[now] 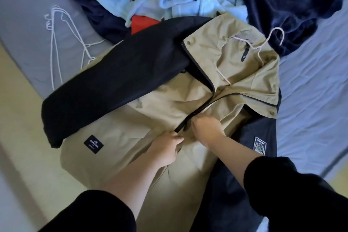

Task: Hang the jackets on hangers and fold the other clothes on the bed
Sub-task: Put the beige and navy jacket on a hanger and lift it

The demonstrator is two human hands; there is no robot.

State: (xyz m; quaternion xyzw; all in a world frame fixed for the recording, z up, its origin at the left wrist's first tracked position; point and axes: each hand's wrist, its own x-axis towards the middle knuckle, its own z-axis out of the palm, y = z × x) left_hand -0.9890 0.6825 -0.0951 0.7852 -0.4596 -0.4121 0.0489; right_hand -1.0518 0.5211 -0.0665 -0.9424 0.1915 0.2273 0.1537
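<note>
Hanger (267,41) body hidden inside jacket (169,100); left hand (165,149) & right hand (207,130) fingertips buried at zip (195,113), prob. pinching it.

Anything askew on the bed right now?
Yes. The jacket has its navy sleeve lying across its khaki front, beside the zipper that the left hand and right hand pinch. The white hanger sits tilted in the collar.

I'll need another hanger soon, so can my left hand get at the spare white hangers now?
Probably, once it lets go: the left hand grips the jacket by its zipper, but the spare hangers lie mostly uncovered on the sheet beyond the navy sleeve.
</note>
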